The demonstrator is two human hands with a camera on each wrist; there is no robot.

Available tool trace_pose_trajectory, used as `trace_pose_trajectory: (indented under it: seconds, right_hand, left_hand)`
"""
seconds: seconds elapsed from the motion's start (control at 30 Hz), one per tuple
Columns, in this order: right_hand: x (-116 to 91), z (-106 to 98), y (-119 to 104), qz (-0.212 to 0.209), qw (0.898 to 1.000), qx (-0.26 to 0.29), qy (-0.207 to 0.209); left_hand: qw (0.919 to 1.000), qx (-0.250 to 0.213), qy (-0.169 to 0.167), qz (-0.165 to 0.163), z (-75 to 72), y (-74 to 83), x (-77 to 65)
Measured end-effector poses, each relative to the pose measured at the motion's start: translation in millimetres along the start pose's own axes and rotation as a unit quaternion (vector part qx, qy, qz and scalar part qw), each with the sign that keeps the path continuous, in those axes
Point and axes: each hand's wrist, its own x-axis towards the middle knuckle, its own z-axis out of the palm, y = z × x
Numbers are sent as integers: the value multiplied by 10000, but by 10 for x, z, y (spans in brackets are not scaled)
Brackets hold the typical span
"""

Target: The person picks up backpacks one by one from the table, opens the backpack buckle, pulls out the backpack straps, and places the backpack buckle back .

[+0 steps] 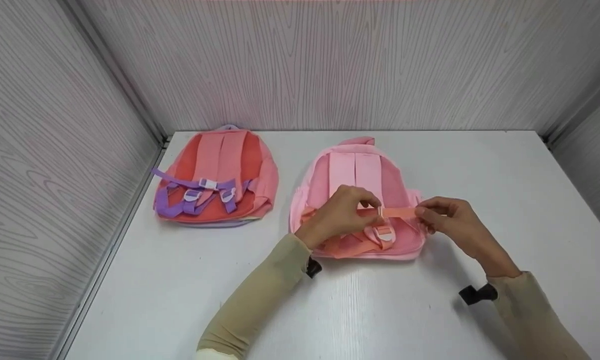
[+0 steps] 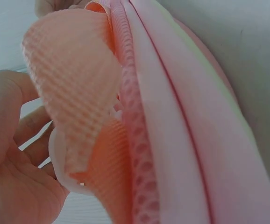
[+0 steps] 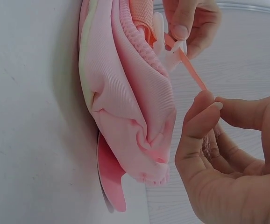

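Note:
A pink backpack (image 1: pixel 367 172) lies on the table with its shoulder-strap side up. My left hand (image 1: pixel 342 210) pinches a white buckle (image 3: pixel 172 53) between thumb and fingers above the backpack's lower part. Out of this buckle an orange strap (image 1: pixel 400 213) runs taut to the right. Its end is pinched by thumb and forefinger of my right hand (image 1: pixel 450 217), held by the backpack's right side. Just below, a second white buckle (image 1: pixel 384 234) sits on another orange strap. In the left wrist view, wide orange webbing (image 2: pixel 74 79) covers part of the left fingers.
To the left lies a coral-red backpack (image 1: pixel 264 185), also straps up, with purple straps (image 1: pixel 169 207) and a fastened white buckle (image 1: pixel 208 184). Wood-grain panels (image 1: pixel 305 65) enclose the white table (image 1: pixel 179 280) at the back and sides.

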Motion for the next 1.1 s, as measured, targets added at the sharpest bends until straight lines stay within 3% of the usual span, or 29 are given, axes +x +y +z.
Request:
trace_pose_trajectory:
  seconds: [1.1]
  right_hand:
    - [4, -45, 13, 11, 9999, -133, -25]
  left_hand:
    - [9995, 289, 14, 121, 154, 96, 164]
